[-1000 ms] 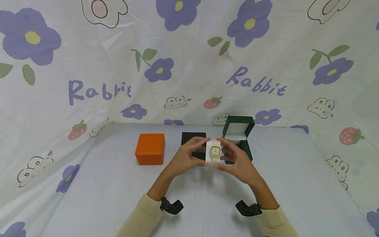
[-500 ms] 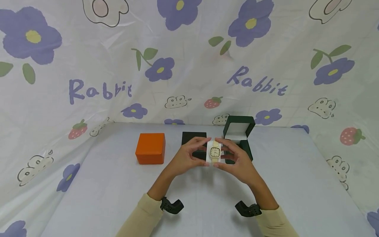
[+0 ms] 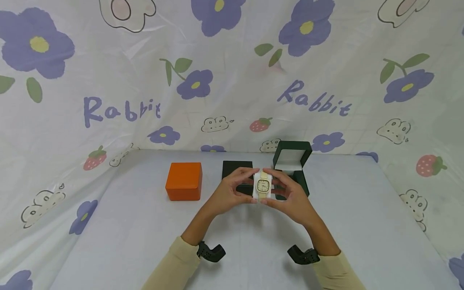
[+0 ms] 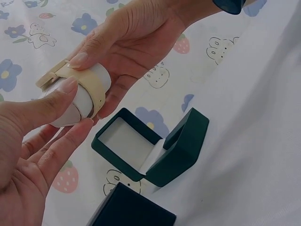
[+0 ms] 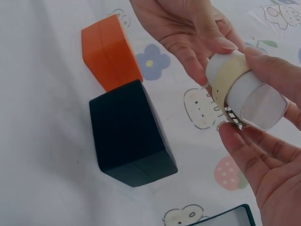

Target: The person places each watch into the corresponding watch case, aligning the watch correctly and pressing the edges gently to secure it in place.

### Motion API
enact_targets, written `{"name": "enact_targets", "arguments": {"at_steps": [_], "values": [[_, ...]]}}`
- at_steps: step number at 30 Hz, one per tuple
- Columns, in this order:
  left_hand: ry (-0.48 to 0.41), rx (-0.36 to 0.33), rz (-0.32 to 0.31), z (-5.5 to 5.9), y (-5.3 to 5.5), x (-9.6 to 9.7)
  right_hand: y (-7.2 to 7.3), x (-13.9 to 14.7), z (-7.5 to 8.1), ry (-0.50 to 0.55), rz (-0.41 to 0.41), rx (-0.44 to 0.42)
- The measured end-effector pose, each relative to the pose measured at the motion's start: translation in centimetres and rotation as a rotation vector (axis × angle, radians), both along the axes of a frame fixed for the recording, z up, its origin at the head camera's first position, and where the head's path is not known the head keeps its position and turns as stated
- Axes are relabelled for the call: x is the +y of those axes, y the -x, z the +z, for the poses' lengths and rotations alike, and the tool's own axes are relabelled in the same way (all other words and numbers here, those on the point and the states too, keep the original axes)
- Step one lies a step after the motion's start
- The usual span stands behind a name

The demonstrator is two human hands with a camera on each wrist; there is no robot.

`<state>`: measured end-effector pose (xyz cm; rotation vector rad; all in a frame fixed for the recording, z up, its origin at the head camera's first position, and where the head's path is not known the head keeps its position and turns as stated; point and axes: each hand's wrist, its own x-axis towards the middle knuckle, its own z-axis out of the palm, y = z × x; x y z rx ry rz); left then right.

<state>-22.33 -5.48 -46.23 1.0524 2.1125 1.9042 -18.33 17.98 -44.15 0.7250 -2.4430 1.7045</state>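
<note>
A wristwatch (image 3: 263,185) with a square dial and cream strap is wrapped round a white watch pillow (image 3: 256,186). My left hand (image 3: 228,192) holds the pillow's left side between thumb and fingers. From the right, my right hand (image 3: 291,196) grips it the same way, and its thumb lies by the strap (image 4: 96,84) in the left wrist view. Both hands keep the watch raised, dial toward the head camera. Behind the right hand stands a green watch box (image 3: 293,157), lid up, with a pale lining. Part of its base is hidden by the fingers.
An orange box (image 3: 183,181) stands closed to the left. Between it and the green box is a dark closed box (image 3: 237,166), partly covered by my left hand. A white cloth with purple flowers hangs behind the table (image 3: 123,225).
The watch and pillow have tilted slightly in my fingers, the dial shifting a little left and the strap showing at a different angle. Both hands stay almost in place.
</note>
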Motion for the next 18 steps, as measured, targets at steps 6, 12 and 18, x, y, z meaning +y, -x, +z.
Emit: {"name": "enact_targets", "arguments": {"at_steps": [6,12,18], "values": [[-0.002,-0.001,0.002,0.01,0.00,0.00,0.06,-0.03,-0.08,0.005,0.002,-0.005],[-0.004,0.008,-0.007,0.08,0.03,-0.06,0.05,-0.03,-0.06,0.001,-0.005,-0.015],[-0.002,0.020,-0.005,0.16,0.05,-0.09,0.07,-0.05,-0.12,-0.006,-0.008,-0.020]]}}
